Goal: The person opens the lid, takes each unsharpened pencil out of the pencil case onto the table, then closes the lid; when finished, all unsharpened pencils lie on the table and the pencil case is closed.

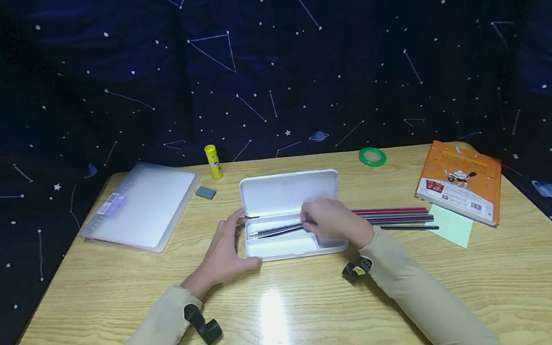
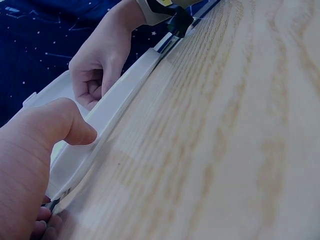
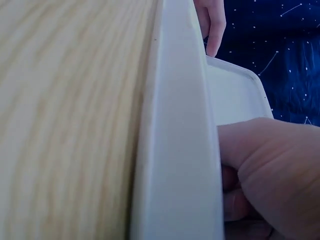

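A white pencil case (image 1: 282, 247) lies with its lid (image 1: 287, 190) raised at the back. My left hand (image 1: 224, 251) grips its left end, thumb at the front corner and fingers toward the back. Over the right half of the case, my right hand (image 1: 331, 219) has its fingers curled in, pinching dark pencils (image 1: 276, 231) that lie along the tray. Its fingertips are partly hidden in the head view. In the right wrist view, the case's front wall (image 3: 180, 130) covers part of the right fingers. A thin dark stick (image 1: 252, 217) shows by the left fingers.
Several coloured pencils (image 1: 398, 214) lie right of the case, beside a pale green paper (image 1: 453, 225) and an orange book (image 1: 464, 180). Green tape (image 1: 372, 157) sits at the back. Leftward are a grey eraser (image 1: 206, 193), a yellow glue stick (image 1: 213, 161) and a clear-covered notebook (image 1: 143, 209).
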A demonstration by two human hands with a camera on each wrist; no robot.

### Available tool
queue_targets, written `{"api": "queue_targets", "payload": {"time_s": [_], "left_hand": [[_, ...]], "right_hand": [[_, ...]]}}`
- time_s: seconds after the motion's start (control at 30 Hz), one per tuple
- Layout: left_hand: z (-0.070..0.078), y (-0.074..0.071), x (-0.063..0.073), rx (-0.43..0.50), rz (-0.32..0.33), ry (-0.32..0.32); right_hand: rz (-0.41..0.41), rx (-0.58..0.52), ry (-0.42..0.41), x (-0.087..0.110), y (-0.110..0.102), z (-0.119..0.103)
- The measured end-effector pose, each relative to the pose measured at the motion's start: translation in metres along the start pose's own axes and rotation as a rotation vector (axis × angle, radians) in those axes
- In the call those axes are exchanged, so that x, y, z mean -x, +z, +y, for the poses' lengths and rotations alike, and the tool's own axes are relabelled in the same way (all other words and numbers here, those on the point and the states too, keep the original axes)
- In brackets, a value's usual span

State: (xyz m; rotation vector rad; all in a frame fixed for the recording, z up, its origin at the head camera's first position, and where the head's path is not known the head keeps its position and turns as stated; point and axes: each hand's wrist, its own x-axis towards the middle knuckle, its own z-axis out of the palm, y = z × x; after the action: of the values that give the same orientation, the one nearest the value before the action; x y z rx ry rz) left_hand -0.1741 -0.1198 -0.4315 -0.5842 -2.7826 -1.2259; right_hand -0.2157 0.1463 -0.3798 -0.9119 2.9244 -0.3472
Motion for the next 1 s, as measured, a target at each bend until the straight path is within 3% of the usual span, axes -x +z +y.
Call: {"api": "queue_targets", "payload": {"time_s": [0.2, 0.37, 0.6, 0.73, 1.0], "left_hand": [[0.002, 0.002, -0.001, 0.002, -0.004, 0.007], [0.003, 0.003, -0.002, 0.013, -0.007, 0.003], [0.0, 0.001, -0.001, -0.002, 0.006, 0.012], [0.0, 0.001, -0.001, 0.004, -0.002, 0.009], [-0.001, 0.001, 0.0, 0.006, 0.002, 0.011]], "right_hand": [[0.025, -0.128, 0.007, 0.013, -0.013, 0.013], [0.055, -0.241, 0.058, 0.036, -0.025, 0.035], [0.051, -0.217, 0.17, 0.081, -0.032, 0.074], [0.063, -0.209, 0.194, 0.108, -0.035, 0.094], [0.012, -0.201, 0.255, 0.152, -0.037, 0.119]]}}
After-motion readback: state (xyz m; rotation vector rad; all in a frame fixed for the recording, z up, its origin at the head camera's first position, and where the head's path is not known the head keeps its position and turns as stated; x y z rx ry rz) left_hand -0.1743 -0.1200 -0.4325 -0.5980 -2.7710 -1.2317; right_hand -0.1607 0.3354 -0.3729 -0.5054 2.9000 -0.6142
